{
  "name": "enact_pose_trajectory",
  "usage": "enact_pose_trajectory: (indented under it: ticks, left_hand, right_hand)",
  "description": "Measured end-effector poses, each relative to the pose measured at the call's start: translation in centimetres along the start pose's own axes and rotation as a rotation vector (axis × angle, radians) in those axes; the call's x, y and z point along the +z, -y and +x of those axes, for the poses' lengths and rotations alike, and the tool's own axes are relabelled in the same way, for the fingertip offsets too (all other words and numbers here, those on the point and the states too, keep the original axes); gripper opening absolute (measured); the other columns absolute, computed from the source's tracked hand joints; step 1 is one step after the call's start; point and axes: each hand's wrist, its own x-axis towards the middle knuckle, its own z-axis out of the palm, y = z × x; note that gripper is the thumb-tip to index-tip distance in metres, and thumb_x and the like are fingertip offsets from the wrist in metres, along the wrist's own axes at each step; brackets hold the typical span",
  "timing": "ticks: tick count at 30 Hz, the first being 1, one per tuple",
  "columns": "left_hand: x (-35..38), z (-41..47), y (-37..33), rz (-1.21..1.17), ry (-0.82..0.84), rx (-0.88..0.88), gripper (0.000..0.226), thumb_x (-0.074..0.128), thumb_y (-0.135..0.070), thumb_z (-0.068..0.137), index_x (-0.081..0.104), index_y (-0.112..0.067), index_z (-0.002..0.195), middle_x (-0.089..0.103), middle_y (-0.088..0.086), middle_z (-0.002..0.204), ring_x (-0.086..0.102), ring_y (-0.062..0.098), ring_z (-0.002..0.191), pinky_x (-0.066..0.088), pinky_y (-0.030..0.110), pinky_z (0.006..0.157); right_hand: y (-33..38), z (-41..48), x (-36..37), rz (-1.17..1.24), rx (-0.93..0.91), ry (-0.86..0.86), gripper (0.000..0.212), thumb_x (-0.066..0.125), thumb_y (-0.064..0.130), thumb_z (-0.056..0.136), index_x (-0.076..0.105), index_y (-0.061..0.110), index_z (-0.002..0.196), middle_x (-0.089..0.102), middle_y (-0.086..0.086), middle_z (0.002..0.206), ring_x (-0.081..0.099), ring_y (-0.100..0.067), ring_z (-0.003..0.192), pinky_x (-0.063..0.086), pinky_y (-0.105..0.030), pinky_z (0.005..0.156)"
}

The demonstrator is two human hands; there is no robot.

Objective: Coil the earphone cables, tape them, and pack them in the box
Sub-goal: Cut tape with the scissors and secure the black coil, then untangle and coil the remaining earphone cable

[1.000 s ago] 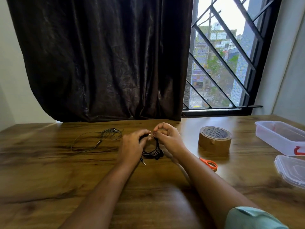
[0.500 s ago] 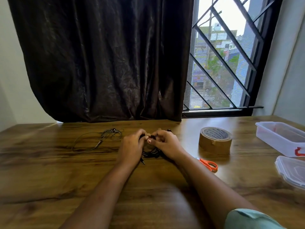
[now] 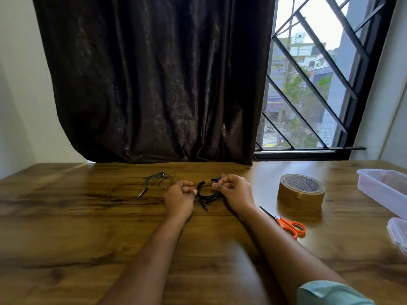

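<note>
Coiled black earphone cable (image 3: pixel 206 194): pinched between our left hand (image 3: pixel 179 198) and right hand (image 3: pixel 235 192) at surface (image 3: pixel 66 238) centre; second earphone (image 3: pixel 143 187) lies left, tape roll (image 3: pixel 300 192) and box (image 3: pixel 384 190) right.

The only lettering is small dark print ringing the core label of the brown packing tape roll (image 3: pixel 300 190), too blurred to read.

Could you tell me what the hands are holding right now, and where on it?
Both hold the black coil: left hand pinches its left side, right hand its upper right.
</note>
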Motion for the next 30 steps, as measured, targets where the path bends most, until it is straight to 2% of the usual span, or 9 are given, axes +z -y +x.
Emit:
enact_pose_trajectory:
  ticks: [3, 6, 8, 10, 13, 15, 19, 24, 30]
  left_hand:
    - [-0.4, 0.1, 0.1, -0.005, -0.062, 0.012, 0.016, 0.061, -0.002, 0.085, 0.063, -0.019, 0.085, 0.067, 0.000, 0.088, 0.064, 0.012, 0.084, 0.055, 0.027, 0.077]
    - [-0.8, 0.5, 0.2, -0.048, -0.121, -0.021, 0.017, 0.061, -0.004, 0.086, 0.061, -0.020, 0.079, 0.067, 0.003, 0.086, 0.065, 0.015, 0.081, 0.054, 0.027, 0.072]
    - [-1.0, 0.7, 0.3, -0.062, -0.140, -0.040, 0.018, 0.061, -0.004, 0.085, 0.061, -0.020, 0.078, 0.068, 0.004, 0.086, 0.065, 0.017, 0.081, 0.054, 0.026, 0.069]
    - [-1.3, 1.1, 0.5, -0.058, -0.172, -0.041, 0.015, 0.060, -0.004, 0.085, 0.063, -0.018, 0.080, 0.068, 0.004, 0.085, 0.065, 0.018, 0.081, 0.055, 0.028, 0.071]
    - [-2.0, 1.8, 1.1, -0.100, -0.277, -0.073, 0.014, 0.059, -0.001, 0.084, 0.067, -0.013, 0.085, 0.068, 0.005, 0.086, 0.066, 0.022, 0.083, 0.057, 0.035, 0.076]
    - [-2.3, 2.1, 1.2, -0.135, -0.331, -0.095, 0.015, 0.059, 0.000, 0.084, 0.068, -0.011, 0.087, 0.068, 0.004, 0.086, 0.066, 0.021, 0.084, 0.056, 0.035, 0.077]
    - [-2.8, 2.1, 1.0, -0.155, -0.451, -0.130, 0.011, 0.060, -0.003, 0.086, 0.066, -0.012, 0.089, 0.063, 0.000, 0.087, 0.061, 0.016, 0.083, 0.053, 0.031, 0.071]
    - [-3.5, 2.8, 1.4, -0.180, -0.538, -0.157, 0.013, 0.061, -0.003, 0.085, 0.061, -0.016, 0.083, 0.066, 0.006, 0.090, 0.062, 0.021, 0.084, 0.045, 0.025, 0.071]
    - [-4.1, 2.9, 1.2, -0.188, -0.581, -0.174, 0.011, 0.058, -0.001, 0.087, 0.064, -0.008, 0.093, 0.057, 0.001, 0.087, 0.056, 0.017, 0.083, 0.043, 0.027, 0.069]
  right_hand:
    - [-0.1, 0.9, 0.9, -0.057, 0.000, -0.030, 0.011, 0.075, 0.020, 0.079, 0.066, 0.018, 0.073, 0.068, -0.002, 0.074, 0.065, -0.019, 0.080, 0.055, -0.031, 0.076]
    - [-0.1, 1.8, 1.6, -0.120, -0.027, -0.038, 0.004, 0.071, 0.015, 0.083, 0.070, 0.012, 0.081, 0.065, 0.002, 0.082, 0.059, -0.004, 0.070, 0.046, -0.005, 0.056]
    - [0.1, 2.3, 2.2, -0.197, -0.063, -0.042, 0.006, 0.067, 0.013, 0.087, 0.072, 0.010, 0.088, 0.063, 0.003, 0.082, 0.052, 0.002, 0.066, 0.039, -0.001, 0.049]
    - [0.1, 2.6, 2.6, -0.267, -0.074, -0.027, 0.012, 0.061, 0.016, 0.091, 0.072, 0.010, 0.093, 0.066, -0.002, 0.088, 0.055, -0.004, 0.073, 0.038, -0.005, 0.052]
    - [0.3, 2.5, 3.2, -0.570, -0.145, -0.061, 0.021, 0.054, 0.026, 0.095, 0.072, 0.015, 0.095, 0.067, -0.006, 0.096, 0.050, -0.024, 0.105, 0.042, -0.028, 0.078]
    - [0.8, 2.2, 3.4, -0.738, -0.269, -0.126, 0.026, 0.051, 0.032, 0.096, 0.072, 0.018, 0.100, 0.065, -0.002, 0.104, 0.045, -0.025, 0.110, 0.039, -0.034, 0.089]
    - [1.8, 2.0, 4.9, -0.779, -0.402, -0.063, 0.031, 0.043, 0.036, 0.097, 0.070, 0.023, 0.105, 0.063, 0.004, 0.110, 0.045, -0.022, 0.109, 0.033, -0.038, 0.090]
    - [3.4, 1.5, 9.0, -0.888, -0.455, 0.209, 0.038, 0.037, 0.049, 0.095, 0.055, 0.034, 0.126, 0.056, 0.006, 0.130, 0.036, -0.022, 0.129, 0.017, -0.049, 0.104]
    - [5.4, 0.9, 12.1, -1.115, -0.558, 0.307, 0.041, 0.029, 0.048, 0.098, 0.054, 0.032, 0.126, 0.062, 0.002, 0.123, 0.042, -0.025, 0.128, -0.006, -0.063, 0.109]
